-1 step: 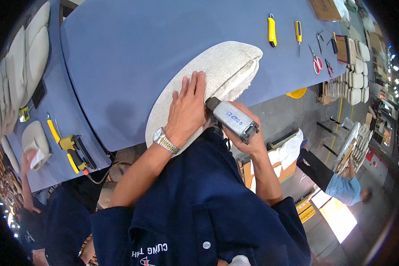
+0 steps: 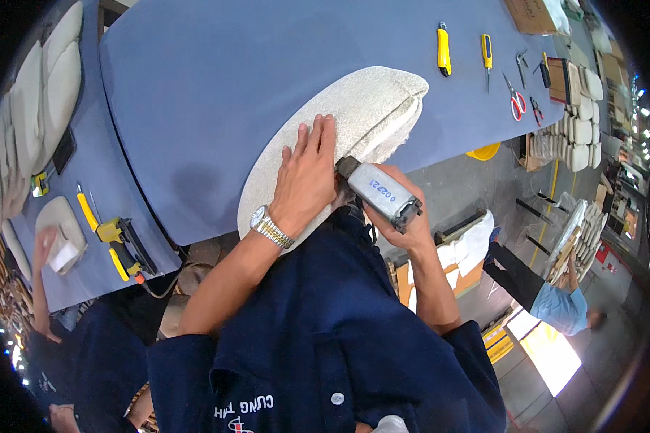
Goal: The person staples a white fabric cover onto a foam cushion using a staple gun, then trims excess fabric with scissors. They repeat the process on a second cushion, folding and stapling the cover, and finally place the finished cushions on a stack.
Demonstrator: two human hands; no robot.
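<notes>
A cream fabric seat cushion [image 2: 361, 108] lies over the near edge of the blue-covered table [image 2: 231, 72]. My left hand [image 2: 307, 177], with a metal watch on the wrist, presses flat on the cushion's top near its edge, fingers spread. My right hand [image 2: 406, 225] grips a grey staple gun [image 2: 379, 191] whose nose sits against the cushion's side, right beside my left hand's fingers.
Yellow utility knife [image 2: 444, 50], yellow screwdriver [image 2: 487, 52] and red-handled scissors [image 2: 516, 105] lie at the table's far right. A yellow power tool [image 2: 119, 242] rests on the left bench, where another person [image 2: 43, 289] works. Cream cushions [image 2: 43, 94] are stacked left; a person [image 2: 556, 303] bends down at lower right.
</notes>
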